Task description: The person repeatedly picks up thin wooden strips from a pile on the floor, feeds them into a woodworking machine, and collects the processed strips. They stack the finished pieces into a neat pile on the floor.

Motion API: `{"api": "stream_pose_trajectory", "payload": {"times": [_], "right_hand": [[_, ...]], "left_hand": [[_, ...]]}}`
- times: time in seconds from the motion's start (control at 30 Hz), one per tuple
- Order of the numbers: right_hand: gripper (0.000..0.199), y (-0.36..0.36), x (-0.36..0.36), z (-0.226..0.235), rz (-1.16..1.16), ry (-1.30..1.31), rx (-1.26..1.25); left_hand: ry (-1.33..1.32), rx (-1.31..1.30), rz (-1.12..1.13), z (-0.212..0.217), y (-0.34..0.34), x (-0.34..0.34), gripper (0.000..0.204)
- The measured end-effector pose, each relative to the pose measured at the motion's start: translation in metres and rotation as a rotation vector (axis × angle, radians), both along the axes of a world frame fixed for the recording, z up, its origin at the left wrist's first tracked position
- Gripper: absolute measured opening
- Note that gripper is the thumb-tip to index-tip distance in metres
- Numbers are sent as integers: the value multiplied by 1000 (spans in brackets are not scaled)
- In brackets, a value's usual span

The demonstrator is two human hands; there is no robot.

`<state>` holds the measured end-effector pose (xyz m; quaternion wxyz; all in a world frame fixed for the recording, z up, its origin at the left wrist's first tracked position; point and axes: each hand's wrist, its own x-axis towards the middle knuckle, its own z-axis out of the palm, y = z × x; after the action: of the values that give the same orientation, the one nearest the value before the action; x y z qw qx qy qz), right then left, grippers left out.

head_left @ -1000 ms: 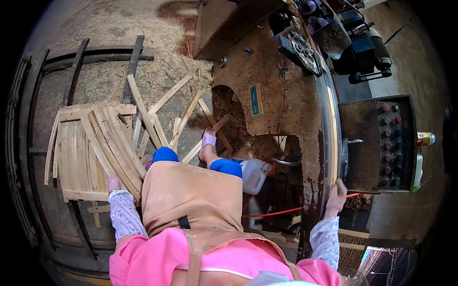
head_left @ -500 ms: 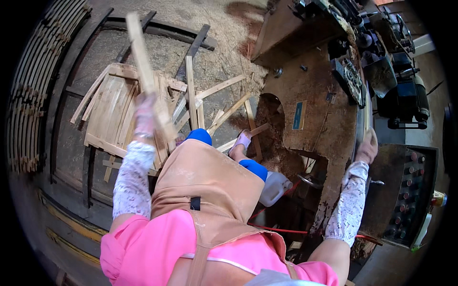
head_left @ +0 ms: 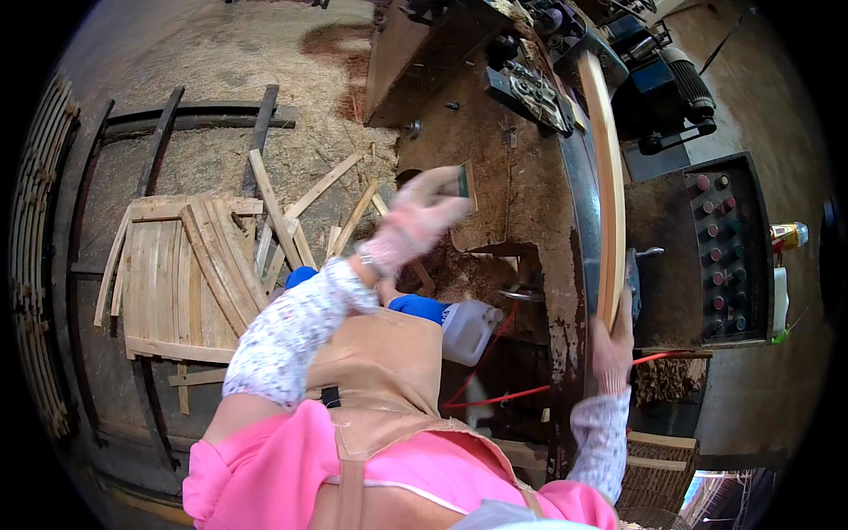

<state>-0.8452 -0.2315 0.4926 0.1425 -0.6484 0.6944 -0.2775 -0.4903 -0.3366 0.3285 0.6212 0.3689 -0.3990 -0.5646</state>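
My right hand (head_left: 611, 352), in a pink glove, grips the near end of a long, curved wooden slat (head_left: 609, 177). The slat runs away from me along the edge of a dusty brown machine (head_left: 521, 203). My left hand (head_left: 417, 219), also gloved, is blurred in the air over the machine's left side, with nothing seen in it and its fingers loosely apart. I wear a pink top, a tan apron (head_left: 380, 371) and flowered sleeves. My blue-clad knees (head_left: 415, 306) show below the left hand.
A fan of loose wooden slats (head_left: 177, 283) lies on the sawdust floor at the left. Further slats are stacked along the left rim (head_left: 35, 265). A white plastic jug (head_left: 468, 331), a red cable (head_left: 530, 389), a panel of buttons (head_left: 724, 256) and a motor (head_left: 662, 79) surround the machine.
My left hand lifted a slat from the floor pile and swung it rightwards. The slat now lies along the machine's edge in my right hand, and the left hand is off it.
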Motion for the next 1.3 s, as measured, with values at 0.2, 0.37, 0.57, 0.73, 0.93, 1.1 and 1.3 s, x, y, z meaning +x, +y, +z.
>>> {"api": "stream_pose_trajectory", "payload": {"times": [0.2,0.37,0.57,0.73,0.93,1.1,1.3], "right_hand": [[60,9,-94,-36,-166,60,-144],[63,-189,-54,-53,14,176,-484],[52,-280,23,-40,-168,543,-237],[51,-145,-53,-59,13,306,-222],[46,50,-125,-56,-286,110,-111],[49,-25,-122,-58,-199,186,-259],[41,-209,-85,-65,-19,301,-310]], "left_hand": [[-343,519,364,-205,77,114,46],[-360,876,584,-309,146,198,58],[-807,1078,721,-359,182,246,68],[-775,1527,661,-419,220,265,61],[-480,1286,533,-469,256,255,59],[-342,1249,556,-441,250,251,64],[-464,959,940,-393,236,297,68]]}}
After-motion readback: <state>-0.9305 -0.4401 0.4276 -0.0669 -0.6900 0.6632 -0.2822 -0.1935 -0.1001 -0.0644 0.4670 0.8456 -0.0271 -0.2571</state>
